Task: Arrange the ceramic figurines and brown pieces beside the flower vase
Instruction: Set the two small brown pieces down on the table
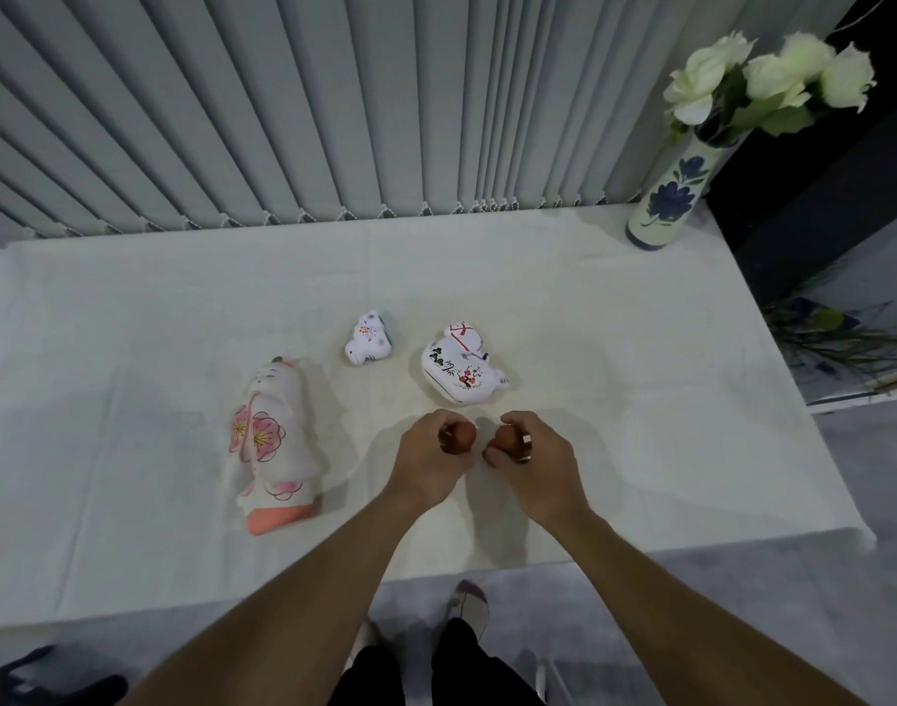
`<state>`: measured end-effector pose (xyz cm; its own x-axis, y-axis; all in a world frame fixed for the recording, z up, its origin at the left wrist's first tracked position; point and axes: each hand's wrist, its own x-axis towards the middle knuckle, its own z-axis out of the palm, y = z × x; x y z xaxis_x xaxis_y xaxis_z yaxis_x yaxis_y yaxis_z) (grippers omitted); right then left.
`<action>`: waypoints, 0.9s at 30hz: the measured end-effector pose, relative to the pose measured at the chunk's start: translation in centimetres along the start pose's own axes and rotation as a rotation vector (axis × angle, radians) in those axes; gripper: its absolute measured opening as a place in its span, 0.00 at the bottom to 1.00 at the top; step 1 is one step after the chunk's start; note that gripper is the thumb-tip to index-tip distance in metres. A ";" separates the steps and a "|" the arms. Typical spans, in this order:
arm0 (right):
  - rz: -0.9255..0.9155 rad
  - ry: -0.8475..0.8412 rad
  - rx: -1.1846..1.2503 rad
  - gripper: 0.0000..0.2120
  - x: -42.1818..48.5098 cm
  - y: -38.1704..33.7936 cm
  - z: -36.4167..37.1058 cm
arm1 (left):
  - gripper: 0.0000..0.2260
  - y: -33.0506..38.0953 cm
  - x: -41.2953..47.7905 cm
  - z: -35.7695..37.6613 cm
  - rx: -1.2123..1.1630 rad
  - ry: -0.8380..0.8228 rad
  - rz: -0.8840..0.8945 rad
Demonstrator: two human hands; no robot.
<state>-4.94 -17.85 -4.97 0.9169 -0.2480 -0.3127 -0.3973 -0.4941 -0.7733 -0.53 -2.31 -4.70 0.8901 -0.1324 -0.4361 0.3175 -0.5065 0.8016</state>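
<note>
My left hand (426, 458) is closed around a round brown piece (460, 436) near the middle of the white table. My right hand (535, 453) grips a second brown piece (502, 439) right beside it; the two pieces nearly touch. Just beyond my hands lies a white ceramic cat figurine (459, 372) with red and green painting. A smaller white figurine (367, 338) lies to its left. A tall white figurine with pink flowers (273, 440) lies at the left. The flower vase (665, 201), white with blue flowers, stands at the far right corner holding white roses.
The table (640, 400) is covered with a white cloth. Grey vertical blinds (283, 119) hang along its far edge. A dark cabinet (818, 196) stands right of the vase, and a plant (833, 338) sits lower at the right. My legs show below the near edge.
</note>
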 end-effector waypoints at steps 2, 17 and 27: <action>-0.056 0.013 -0.038 0.15 0.1 0.0 0.0 | 0.14 -0.1 0.1 -0.2 0.023 -0.017 0.060; -0.147 -0.022 -0.171 0.08 -0.3 1.4 0.9 | 0.11 -3.0 0.1 -1.2 0.124 -0.042 0.203; -0.064 -0.101 -0.141 0.14 -0.6 1.4 0.6 | 0.15 -3.3 0.2 -1.6 0.170 -0.076 0.195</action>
<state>-6.00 -17.88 -6.17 0.9367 -0.1312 -0.3245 -0.3330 -0.6197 -0.7107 -0.84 0.69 -6.80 0.8999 -0.3020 -0.3147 0.0773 -0.5998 0.7964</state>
